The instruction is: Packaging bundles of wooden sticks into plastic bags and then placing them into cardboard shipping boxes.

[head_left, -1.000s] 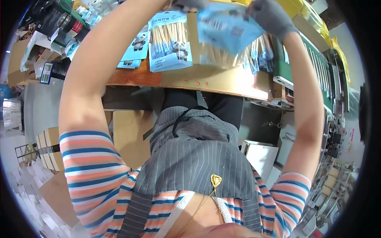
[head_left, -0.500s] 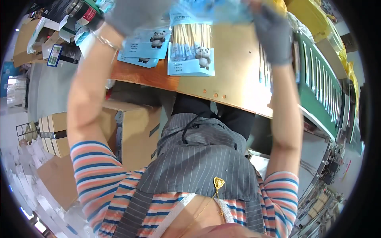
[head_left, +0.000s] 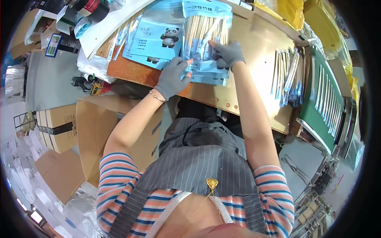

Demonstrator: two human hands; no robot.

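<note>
A clear-and-blue plastic bag of bamboo chopsticks [head_left: 206,29] lies on the table before me, on top of at least one similar blue bag [head_left: 212,80]. I wear grey gloves with some bare fingertips. My left hand [head_left: 172,78] touches the bag's lower left edge, its thumb and forefinger apart. At the right side, my right hand [head_left: 229,54] grips the bag, the forefinger lying across its front and the other fingers partly hidden. Flat blue bags with a panda print [head_left: 154,41] lie overlapped to the left.
Loose wrapped chopsticks [head_left: 287,75] lie in a pile on the right. Beyond them, a green board [head_left: 323,95] carries a row of wrapped chopsticks. A dark flask [head_left: 93,10] stands back left, a tape dispenser [head_left: 95,85] below it. Cardboard boxes [head_left: 59,127] are at lower left.
Both hands have come down and inward from the far side of the table to the chopstick bag. Another bag now lies over the one seen before. The loose chopstick pile has come into view.
</note>
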